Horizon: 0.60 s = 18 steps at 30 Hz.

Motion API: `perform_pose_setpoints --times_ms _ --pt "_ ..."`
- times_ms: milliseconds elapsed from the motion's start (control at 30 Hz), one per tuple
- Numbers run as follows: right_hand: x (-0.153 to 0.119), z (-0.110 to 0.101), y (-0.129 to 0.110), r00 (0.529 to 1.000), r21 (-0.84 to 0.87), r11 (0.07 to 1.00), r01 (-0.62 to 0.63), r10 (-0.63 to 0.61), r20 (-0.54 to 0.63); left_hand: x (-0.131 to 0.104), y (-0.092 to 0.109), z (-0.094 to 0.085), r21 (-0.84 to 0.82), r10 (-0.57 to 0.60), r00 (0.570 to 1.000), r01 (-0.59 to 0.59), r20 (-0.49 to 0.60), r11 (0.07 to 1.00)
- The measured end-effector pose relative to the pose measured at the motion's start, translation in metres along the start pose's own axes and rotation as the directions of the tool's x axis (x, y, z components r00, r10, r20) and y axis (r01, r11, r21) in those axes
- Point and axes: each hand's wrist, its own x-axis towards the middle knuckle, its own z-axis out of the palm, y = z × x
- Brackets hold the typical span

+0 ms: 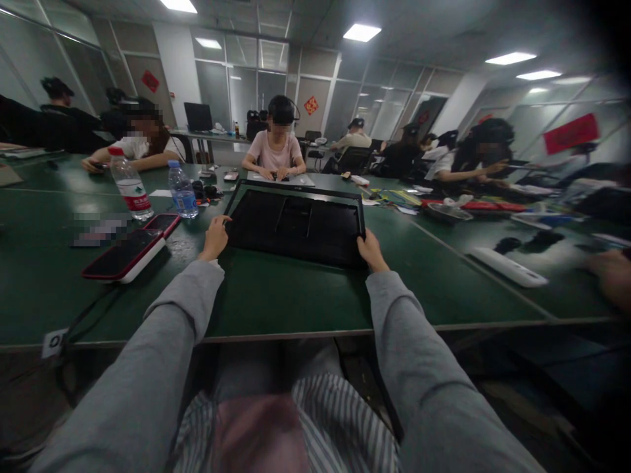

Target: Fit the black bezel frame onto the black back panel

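Both hands (arms outstretched) on black tray (pixel 296 223)

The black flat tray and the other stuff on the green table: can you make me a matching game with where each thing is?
Things:
1. black flat plastic tray
2. red and white phone case
3. clear plastic bottle with a red label
4. long white bar

Places:
A. on the table to the right of the tray
B. standing behind the phone case, left of the blue-labelled bottle
C. held at its near corners by the left hand and right hand
D. lying flat, left of the left hand

Pairs: 1-C, 2-D, 3-B, 4-A
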Motion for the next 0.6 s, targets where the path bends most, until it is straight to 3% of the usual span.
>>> perform_pose_setpoints --times_ms 333,600 --pt "0.004 0.004 -0.008 0.995 -0.019 0.995 -0.095 0.096 0.03 -0.012 0.002 -0.009 0.088 -0.096 0.991 0.104 -0.088 0.991" --pt "0.003 0.005 -0.005 0.992 -0.033 0.992 -0.122 0.123 0.004 -0.007 0.007 -0.005 0.06 -0.127 0.991 0.128 -0.03 0.99"
